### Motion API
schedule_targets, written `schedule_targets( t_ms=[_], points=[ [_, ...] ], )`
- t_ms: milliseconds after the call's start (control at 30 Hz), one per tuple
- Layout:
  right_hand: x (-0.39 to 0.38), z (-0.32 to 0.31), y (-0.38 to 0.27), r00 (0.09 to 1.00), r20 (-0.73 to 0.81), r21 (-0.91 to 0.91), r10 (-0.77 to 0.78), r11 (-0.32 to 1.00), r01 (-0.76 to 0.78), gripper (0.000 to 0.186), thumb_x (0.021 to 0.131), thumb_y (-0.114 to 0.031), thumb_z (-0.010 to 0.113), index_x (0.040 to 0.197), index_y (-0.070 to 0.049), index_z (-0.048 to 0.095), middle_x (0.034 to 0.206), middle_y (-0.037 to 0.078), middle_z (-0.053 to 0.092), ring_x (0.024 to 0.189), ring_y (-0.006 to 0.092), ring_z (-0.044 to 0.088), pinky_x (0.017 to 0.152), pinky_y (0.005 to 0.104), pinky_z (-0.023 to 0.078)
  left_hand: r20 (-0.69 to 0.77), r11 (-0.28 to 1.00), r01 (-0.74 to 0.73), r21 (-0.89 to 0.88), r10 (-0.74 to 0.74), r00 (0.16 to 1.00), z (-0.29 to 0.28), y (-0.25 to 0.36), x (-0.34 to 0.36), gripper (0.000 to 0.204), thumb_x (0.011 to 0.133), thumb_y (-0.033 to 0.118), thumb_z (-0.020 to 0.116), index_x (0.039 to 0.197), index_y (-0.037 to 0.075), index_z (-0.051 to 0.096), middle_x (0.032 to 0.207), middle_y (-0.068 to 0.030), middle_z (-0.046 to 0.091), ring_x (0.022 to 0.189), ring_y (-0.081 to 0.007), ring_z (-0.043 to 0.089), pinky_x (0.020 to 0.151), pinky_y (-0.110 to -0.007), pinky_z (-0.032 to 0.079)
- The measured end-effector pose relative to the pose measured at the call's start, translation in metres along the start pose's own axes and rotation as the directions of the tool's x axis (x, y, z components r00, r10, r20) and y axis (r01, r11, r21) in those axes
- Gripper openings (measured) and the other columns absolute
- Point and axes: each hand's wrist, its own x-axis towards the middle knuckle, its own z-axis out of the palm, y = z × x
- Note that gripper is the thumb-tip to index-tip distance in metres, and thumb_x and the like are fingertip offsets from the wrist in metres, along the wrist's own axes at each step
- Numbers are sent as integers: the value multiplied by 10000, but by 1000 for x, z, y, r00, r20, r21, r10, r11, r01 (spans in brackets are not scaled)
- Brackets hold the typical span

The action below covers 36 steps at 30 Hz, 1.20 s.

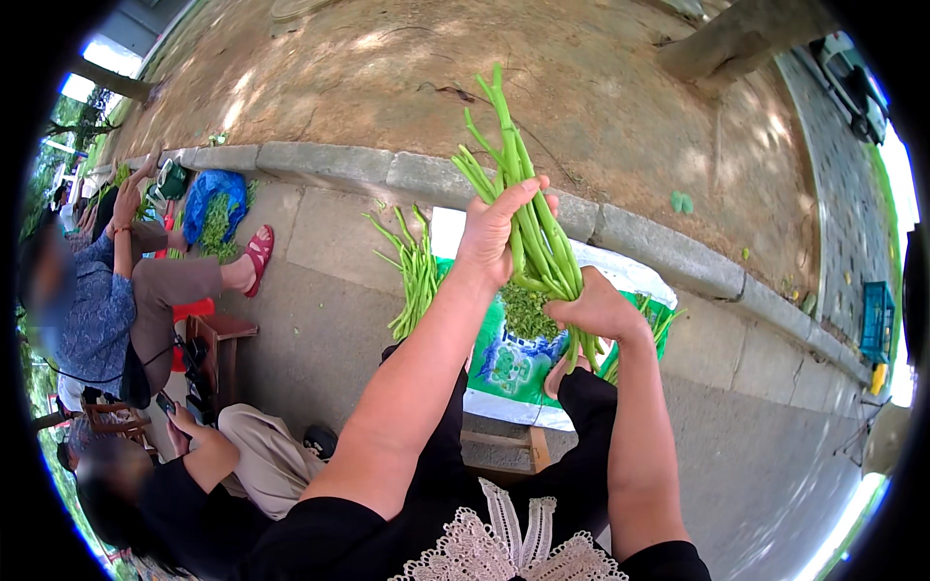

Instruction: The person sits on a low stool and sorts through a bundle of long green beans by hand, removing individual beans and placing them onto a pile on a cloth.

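A bunch of long, bare green stems [544, 254] is held up in front of me, slanting from upper left to lower right. My left hand [489, 235] is closed around its upper middle, thumb across the stems. Lower down, my right hand [596, 308] grips the bunch near its lower end. Below lies a green, white and blue plastic sack [509, 373] with a heap of small green pieces [528, 315] on it. Left of the sack is a pile of loose green stems [417, 276]; more stems [664, 324] lie at its right edge, partly hidden.
A stone curb [668, 244] runs beyond the sack, with bare soil and a tree trunk [741, 44] behind. At left sit other people, a wooden stool [225, 329] and a blue bag [215, 198] with greens. A blue crate [877, 320] stands far right.
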Motion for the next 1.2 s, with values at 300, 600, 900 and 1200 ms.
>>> schedule_targets(
  t_ms=[300,600,900,1200],
  points=[
    [-2,-13,1,1000,-18,15,12,1000,-12,253,644,-143,634,815,42,603,644,84,599,580,153,579,550,292,458,19,990,-113,-88,115,993,-1,7,3,323,802,120,631,1097,54,519,983,-85,598,899,-234,593,791,-388,503],
    [-7,-26,8,991,-110,-84,77,993,-87,267,647,-155,649,821,42,603,650,88,600,605,156,579,574,304,453,-40,955,-209,-213,205,978,-22,14,16,221,893,215,509,1040,54,545,971,-100,597,916,-215,556,862,-383,438],
    [-4,-28,22,965,-261,-204,6,977,-61,233,635,-152,607,761,42,575,591,110,550,562,157,534,546,339,426,-66,957,-231,-173,223,973,-22,13,14,231,893,134,529,1105,45,502,967,-82,583,897,-210,583,776,-350,484],
    [-12,-33,14,935,-353,-280,39,949,-145,317,618,-144,579,877,38,609,777,220,625,740,336,615,701,385,466,-234,958,-284,-43,267,935,-26,20,16,255,958,239,375,1035,40,515,985,-127,578,926,-242,573,818,-382,467]
  ],
)
